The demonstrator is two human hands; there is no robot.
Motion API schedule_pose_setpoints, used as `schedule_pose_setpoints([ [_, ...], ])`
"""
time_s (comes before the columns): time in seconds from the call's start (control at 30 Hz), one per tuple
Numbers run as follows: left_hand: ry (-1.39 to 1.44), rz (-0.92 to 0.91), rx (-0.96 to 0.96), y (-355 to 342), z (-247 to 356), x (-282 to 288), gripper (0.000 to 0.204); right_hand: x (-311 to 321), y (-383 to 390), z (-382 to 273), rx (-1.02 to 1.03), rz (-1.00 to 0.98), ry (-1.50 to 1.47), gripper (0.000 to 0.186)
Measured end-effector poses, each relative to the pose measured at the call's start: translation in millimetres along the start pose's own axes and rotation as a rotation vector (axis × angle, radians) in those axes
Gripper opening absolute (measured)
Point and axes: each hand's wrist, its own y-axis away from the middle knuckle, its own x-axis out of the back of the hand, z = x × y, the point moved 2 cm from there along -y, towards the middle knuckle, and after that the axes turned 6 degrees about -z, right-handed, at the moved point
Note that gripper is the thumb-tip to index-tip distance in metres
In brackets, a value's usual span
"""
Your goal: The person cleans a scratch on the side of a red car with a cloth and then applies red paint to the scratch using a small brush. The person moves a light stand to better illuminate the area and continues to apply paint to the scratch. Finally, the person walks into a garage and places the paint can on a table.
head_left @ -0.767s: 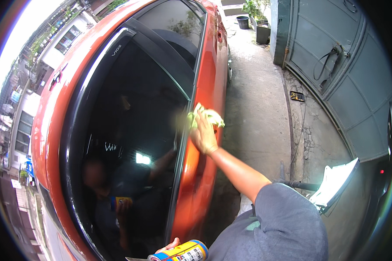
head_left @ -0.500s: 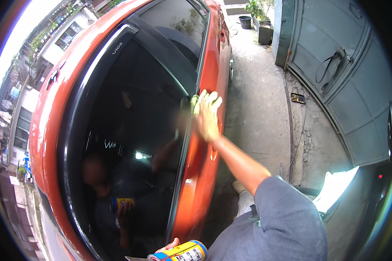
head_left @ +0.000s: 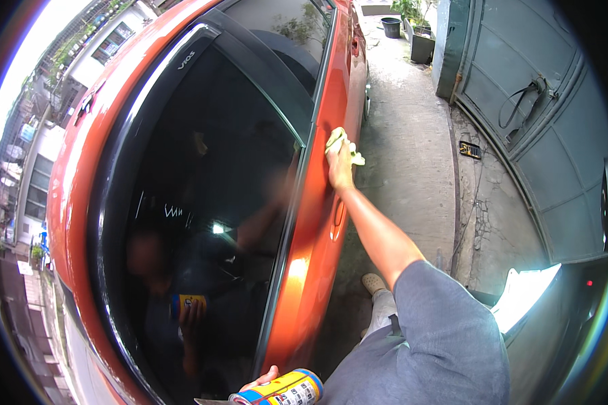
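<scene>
My right hand point(head_left: 340, 171) is closed on a pale yellow-green cloth point(head_left: 336, 139), pressed against the side of an orange car point(head_left: 309, 250) just below its window line. The arm is stretched out, and a corner of the cloth hangs past the fingers. Low in the picture, my left hand point(head_left: 262, 379) is wrapped round a yellow and blue can point(head_left: 287, 389) tilted on its side. Most of that hand is hidden behind the can. Close by is the dark side window point(head_left: 216, 155), with its black visor above, reflecting me and the can.
A concrete path point(head_left: 412, 162) runs along the car. A grey metal gate point(head_left: 513, 88) closes off the right, with a small black and yellow object point(head_left: 470, 150) lying before it. Plant pots point(head_left: 422, 47) stand at the far end. A bright lamp point(head_left: 525, 297) is at the lower right.
My right hand has moved with the cloth from the window's lower edge outward onto the orange door panel. The left hand keeps the can in nearly the same place.
</scene>
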Motion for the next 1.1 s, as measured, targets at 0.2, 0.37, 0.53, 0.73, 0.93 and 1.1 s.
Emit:
schedule_pose_setpoints([
  [0.2, -0.128, 0.031, -0.073, 34.0, 1.2, -2.1, 0.109, -32.6, 60.8, 33.4, -0.210, 0.130, -0.027, 0.068],
  [0.37, -0.110, 0.088, -0.074, 75.2, -3.1, -3.7, 0.111, -50.0, 307.4, -21.0, -0.156, -0.118, 0.071, 0.079],
  [0.53, -0.040, 0.066, -0.098, 125.6, -17.5, 0.1, 0.109, -24.5, 478.1, -56.4, -0.147, -0.383, -0.072, 0.072],
  [0.73, 0.004, 0.053, -0.180, 180.6, -33.9, 0.8, 0.109, 44.6, 518.2, -78.0, -0.729, -0.753, -0.368, 0.026],
  [0.93, 0.053, 0.062, -0.136, 227.1, -32.9, 11.1, 0.096, 118.5, 493.6, -111.2, -1.142, -0.672, -1.067, 0.054],
  [1.1, 0.131, 0.099, -0.080, 255.8, -33.7, 15.3, 0.093, 133.7, 450.1, -194.0, -0.854, -0.737, -0.913, 0.049],
])
